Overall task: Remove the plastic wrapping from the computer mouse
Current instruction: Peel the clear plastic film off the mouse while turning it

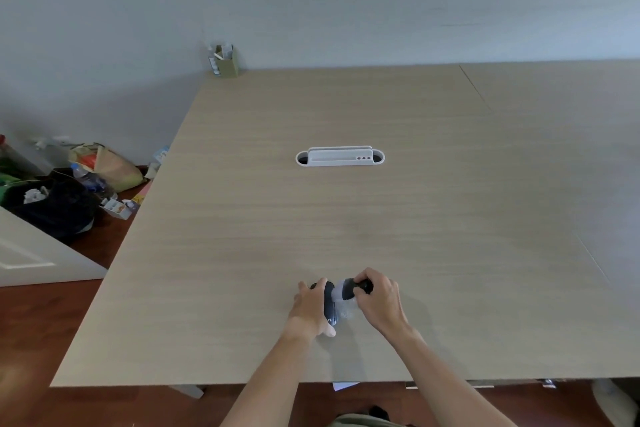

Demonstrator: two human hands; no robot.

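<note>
Near the front edge of the pale wood-grain surface, the left hand is clamped on the dark rounded computer mouse. The right hand is closed on a dark part at the mouse's far end, identity unclear, and the clear crinkled plastic wrapping bunches between the hands.

Risks, as judgement: a hard pull may tear the thin film and leave scraps clinging; the smooth mouse may slip from the left hand and drop off the front edge close by.

Count: one mouse, one wrapping, two hands, one white oblong cable grommet mid-surface, one tan box at the far-left corner.
</note>
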